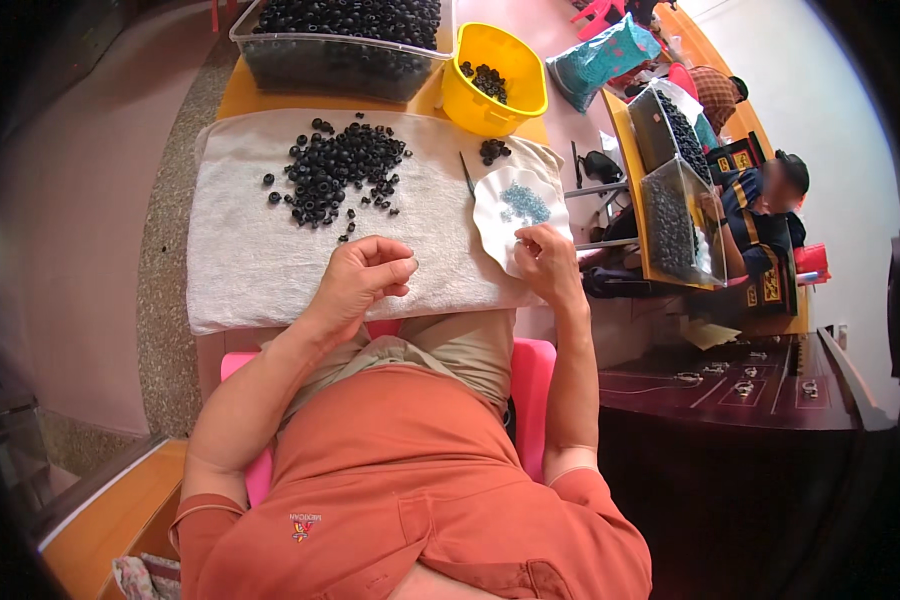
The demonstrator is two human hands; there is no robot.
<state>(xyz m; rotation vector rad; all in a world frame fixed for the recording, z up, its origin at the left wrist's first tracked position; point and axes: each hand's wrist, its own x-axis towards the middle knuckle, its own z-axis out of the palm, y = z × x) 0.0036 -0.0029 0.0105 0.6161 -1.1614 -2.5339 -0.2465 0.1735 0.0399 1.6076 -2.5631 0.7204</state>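
My left hand (370, 275) hovers over the near part of the white towel (235, 265), thumb and forefinger pinched together. Whatever is in that pinch is too small to make out. My right hand (548, 262) is closed in a pinch over the near edge of a white scalloped plate (490, 215). Tiny light blue and clear stones (526, 202) lie in a patch on this plate, just beyond my right fingertips. Beyond my left hand spreads a loose heap of round black bead-like pieces (335, 172), some with visible holes.
A clear bin (345, 65) full of black pieces stands at the back, beside a yellow bucket (515, 70) holding some. Dark tweezers (467, 175) and a small black cluster (494, 151) lie by the plate. To the right, a person (760, 215) sits at another table with clear bins (675, 225).
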